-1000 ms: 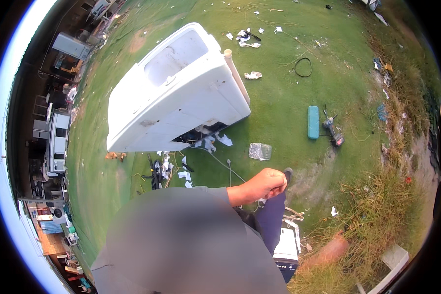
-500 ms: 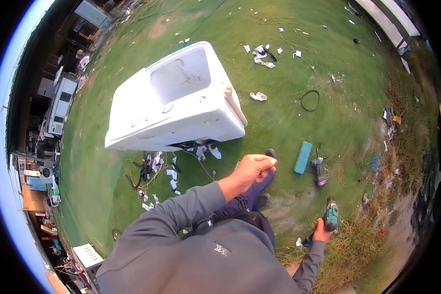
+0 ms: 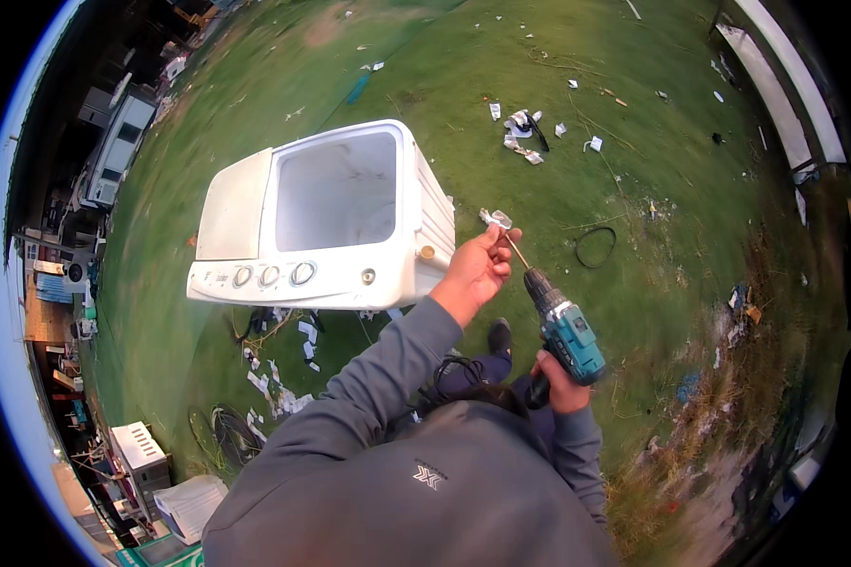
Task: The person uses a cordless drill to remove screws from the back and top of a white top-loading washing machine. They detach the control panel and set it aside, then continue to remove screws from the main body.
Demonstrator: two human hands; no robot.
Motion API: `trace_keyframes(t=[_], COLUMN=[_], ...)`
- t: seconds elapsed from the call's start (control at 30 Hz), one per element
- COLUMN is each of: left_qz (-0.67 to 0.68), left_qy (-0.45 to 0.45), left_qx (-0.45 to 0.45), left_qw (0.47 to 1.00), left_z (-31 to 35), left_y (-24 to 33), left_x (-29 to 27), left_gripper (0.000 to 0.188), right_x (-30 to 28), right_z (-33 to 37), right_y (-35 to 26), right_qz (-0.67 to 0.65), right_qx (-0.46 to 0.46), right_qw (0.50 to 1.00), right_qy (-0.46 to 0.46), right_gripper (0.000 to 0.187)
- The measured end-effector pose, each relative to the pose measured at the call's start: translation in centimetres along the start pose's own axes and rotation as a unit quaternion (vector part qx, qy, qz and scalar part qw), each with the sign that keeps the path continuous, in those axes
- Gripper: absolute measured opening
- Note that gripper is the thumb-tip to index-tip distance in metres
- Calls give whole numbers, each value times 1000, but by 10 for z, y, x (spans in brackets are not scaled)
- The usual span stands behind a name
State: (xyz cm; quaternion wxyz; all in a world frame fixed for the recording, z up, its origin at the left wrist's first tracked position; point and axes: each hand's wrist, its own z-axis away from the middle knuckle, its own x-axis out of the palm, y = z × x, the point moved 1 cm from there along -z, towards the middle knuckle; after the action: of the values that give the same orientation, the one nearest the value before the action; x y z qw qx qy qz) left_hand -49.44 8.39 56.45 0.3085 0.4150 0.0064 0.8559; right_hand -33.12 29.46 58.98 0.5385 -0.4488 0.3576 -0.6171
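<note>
My right hand (image 3: pixel 567 386) grips the handle of a teal and black cordless drill (image 3: pixel 574 342). A long bit (image 3: pixel 517 253) points from its chuck up and left to the fingertips of my left hand (image 3: pixel 479 272). Those fingers are pinched together at the bit's tip; whatever small thing they hold is hidden. Left of that hand stands a white twin-tub washing machine (image 3: pixel 397 274), its open tub (image 3: pixel 338 194) facing up beside a closed cream lid (image 3: pixel 232 210). Three knobs (image 3: pixel 269 275) line its near panel.
White scraps (image 3: pixel 308 333) and dark hoses (image 3: pixel 227 435) lie on the green ground by the machine's near side. Farther off are more scraps (image 3: pixel 523 132) and a black cable loop (image 3: pixel 595 248). Dry weeds (image 3: pixel 752 274) edge the right; a slotted white unit (image 3: pixel 140 446) stands lower left.
My right hand has brought the drill up and left from low on the right. My left hand, still pinched, now meets the bit's tip. The view has shifted, showing the machine's knobs.
</note>
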Motion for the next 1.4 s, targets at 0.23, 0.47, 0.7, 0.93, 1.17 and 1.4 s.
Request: trace_keyframes(t=[0.23, 0.47, 0.7, 0.93, 1.17, 1.4], left_qz=[78, 80, 40, -183, -354, -167], left_qy=[51, 88, 271, 544, 622, 590], left_qx=[97, 229, 289, 381, 354, 364], left_qw=[991, 966, 918, 725, 603, 701], left_z=[-13, -40, -66, -109, -182, -207], left_y=[55, 99, 122, 186, 264, 261], left_x=[8, 16, 4, -4, -66, -64], left_gripper=[15, 15, 17, 18, 24, 24], right_x=[13, 25, 23, 15, 88, 213], right_z=[-89, -204, -319, -390, -544, -647], right_y=[-44, -75, -86, -57, -7, -10], right_qz=[-14, -78, 134, -72, -211, -302], right_qx=[65, 144, -69, 206, 231, 210], right_qw=[991, 959, 907, 926, 927, 912], right_qy=[-117, -232, -394, -308, -205, -182], right_gripper=[18, 25, 18, 27, 42, 38])
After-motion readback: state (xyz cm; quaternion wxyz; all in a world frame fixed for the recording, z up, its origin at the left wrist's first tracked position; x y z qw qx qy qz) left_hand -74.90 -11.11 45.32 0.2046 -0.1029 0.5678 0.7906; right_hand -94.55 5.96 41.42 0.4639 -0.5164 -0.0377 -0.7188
